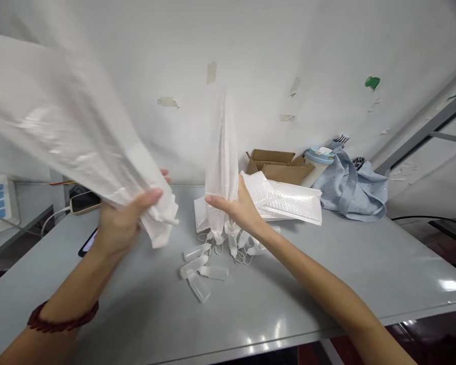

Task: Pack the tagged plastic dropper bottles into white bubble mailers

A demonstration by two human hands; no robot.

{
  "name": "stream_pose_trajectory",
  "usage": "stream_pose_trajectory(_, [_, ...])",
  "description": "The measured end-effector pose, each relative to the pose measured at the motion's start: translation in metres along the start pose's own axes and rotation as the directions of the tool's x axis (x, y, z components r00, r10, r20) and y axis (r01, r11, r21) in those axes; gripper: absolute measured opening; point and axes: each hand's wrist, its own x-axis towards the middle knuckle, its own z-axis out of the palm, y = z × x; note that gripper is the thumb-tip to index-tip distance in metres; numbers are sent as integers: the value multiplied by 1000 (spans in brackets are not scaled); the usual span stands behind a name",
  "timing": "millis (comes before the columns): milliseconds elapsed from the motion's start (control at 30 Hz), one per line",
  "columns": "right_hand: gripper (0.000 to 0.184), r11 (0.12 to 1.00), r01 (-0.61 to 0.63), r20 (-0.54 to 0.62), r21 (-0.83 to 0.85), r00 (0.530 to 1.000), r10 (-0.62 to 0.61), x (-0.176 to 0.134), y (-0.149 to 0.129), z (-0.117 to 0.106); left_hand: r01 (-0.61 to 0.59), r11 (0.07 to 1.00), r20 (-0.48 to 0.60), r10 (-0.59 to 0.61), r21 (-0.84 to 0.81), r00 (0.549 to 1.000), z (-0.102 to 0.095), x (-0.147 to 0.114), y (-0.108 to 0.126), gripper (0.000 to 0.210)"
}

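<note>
My left hand (117, 223) grips a bundle of white bubble mailers (87, 121), raised over the left of the table and blurred by motion. Near the middle, my right hand (243, 208) is closed round another white mailer (221, 167), held upright with its lower end at the bottles. Small clear squeeze bottles (215, 272) lie loosely below it, several of them in front and more beside the mailer's foot. Thin white loops show among the caps. Behind my right wrist, more bubble mailers (289, 200) lie stacked flat.
An open cardboard box (277, 167), a cup with a blue lid (319, 156) and a light blue cloth bag (351, 187) stand along the wall. Two phones, one charging (84, 202), and a power strip (0, 205) are at left. A metal frame (421, 134) rises at right.
</note>
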Motion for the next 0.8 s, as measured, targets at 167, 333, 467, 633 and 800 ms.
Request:
stream_pose_trajectory(167, [68,1000,29,18,-8,999,-29,-1,-2,2,80,996,109,-83,33,991,4,-1,-3,31])
stream_pose_trajectory(333, [68,999,36,16,25,999,-37,-4,-8,3,98,985,65,-89,-144,994,9,-4,3,29])
stream_pose_trajectory(467, [58,990,16,81,142,996,-28,-4,-13,1,296,905,78,-286,-304,955,6,-1,13,39])
stream_pose_trajectory(633, [46,940,-133,292,314,956,37,-4,-17,0,557,739,231,-507,-379,831,-2,3,9,52])
stream_pose_trajectory(800, [65,916,-315,378,250,902,207,-3,-16,-1,614,727,353,-512,-308,783,0,5,2,61])
